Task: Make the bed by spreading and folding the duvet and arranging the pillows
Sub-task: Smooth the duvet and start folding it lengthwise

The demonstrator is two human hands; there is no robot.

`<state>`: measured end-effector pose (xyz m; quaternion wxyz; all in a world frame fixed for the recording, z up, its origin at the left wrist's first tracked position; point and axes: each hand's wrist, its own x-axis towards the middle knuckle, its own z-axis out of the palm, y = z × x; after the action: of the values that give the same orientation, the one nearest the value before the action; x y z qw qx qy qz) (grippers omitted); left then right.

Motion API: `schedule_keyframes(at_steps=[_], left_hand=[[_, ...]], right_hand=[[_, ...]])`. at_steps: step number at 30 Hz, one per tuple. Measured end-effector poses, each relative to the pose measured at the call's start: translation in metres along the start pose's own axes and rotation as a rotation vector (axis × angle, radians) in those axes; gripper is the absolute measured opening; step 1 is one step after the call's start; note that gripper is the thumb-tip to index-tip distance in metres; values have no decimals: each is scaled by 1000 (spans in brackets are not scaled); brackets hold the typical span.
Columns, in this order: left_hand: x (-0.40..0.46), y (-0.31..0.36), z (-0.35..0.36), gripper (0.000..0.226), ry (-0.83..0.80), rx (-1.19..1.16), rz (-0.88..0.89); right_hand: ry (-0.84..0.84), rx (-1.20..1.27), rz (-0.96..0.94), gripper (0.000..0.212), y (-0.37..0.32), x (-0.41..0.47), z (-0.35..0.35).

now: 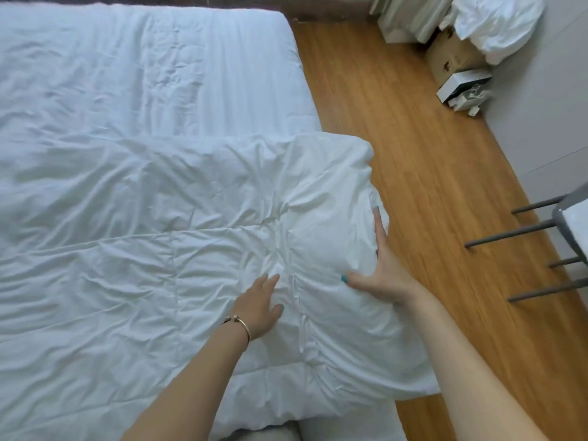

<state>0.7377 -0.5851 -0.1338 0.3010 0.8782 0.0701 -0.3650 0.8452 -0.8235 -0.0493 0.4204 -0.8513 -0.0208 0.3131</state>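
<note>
The white duvet [197, 237] is spread rumpled over the bed [159, 74], its corner overhanging toward 3 o'clock. It is pressed flat by the left hand [259, 305], fingers apart, and cupped at its edge by the right hand [383, 268], fingers straight.

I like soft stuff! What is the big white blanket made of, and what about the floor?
The duvet looks like matte white cotton-type cloth with puffy filling: it creases and shows stitched squares. The floor looks like smooth wood-look boards, maybe laminate: orange-brown grain and long plank lines.
</note>
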Motion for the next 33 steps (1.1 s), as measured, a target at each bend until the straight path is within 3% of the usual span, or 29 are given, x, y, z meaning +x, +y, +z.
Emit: schedule_keyframes(at_steps=[4,11,15,19,23,28,33], left_hand=[[-33,-26,-33,61,52,-176,76],[-96,-127,-134,56,207,-155,189],[-146,-196,-170,57,221,-49,290],[-179,-270,-181,58,264,-113,296],[-194,-348,-171,54,281,-276,238],[-207,-444,-115,59,108,-284,160],[-194,-464,-128,52,244,-502,138]], right_hand=[[140,-49,-39,127,-44,-21,31],[250,-96,-16,129,-149,-73,105],[302,-236,-43,133,-231,-72,196],[205,-332,-84,131,-287,-53,315],[155,-317,-34,132,-298,-31,400],[73,-356,65,127,-288,-27,461],[20,-341,49,124,-289,-25,501]])
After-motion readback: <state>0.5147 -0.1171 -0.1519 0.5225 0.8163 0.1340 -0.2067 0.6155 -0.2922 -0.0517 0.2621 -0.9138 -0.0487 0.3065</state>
